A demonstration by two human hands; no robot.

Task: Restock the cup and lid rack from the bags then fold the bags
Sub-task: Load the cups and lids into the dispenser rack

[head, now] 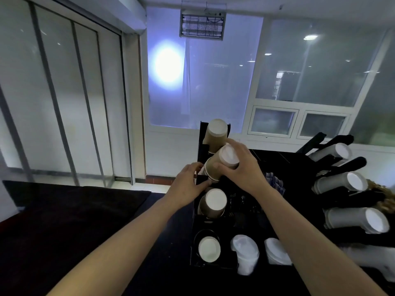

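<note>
A black cup and lid rack (197, 227) stands on the dark counter. My right hand (241, 167) grips a stack of brown paper cups (220, 165) lying bottom-out at the rack's second slot. At the open end of that stack, my left hand (188, 182) holds the cups with curled fingers. Other brown cup stacks sit in the top slot (215, 133), the third slot (212, 202) and the lowest slot (209, 249). White lids (245, 253) fill the bottom compartments. No bag is in view.
A second black rack (342, 165) at the right holds three stacks of grey cups with white bottoms. A dark cloth-covered counter (74, 221) stretches to the left. Small blue packets (274, 182) lie behind my right wrist. Windows and a wall stand beyond.
</note>
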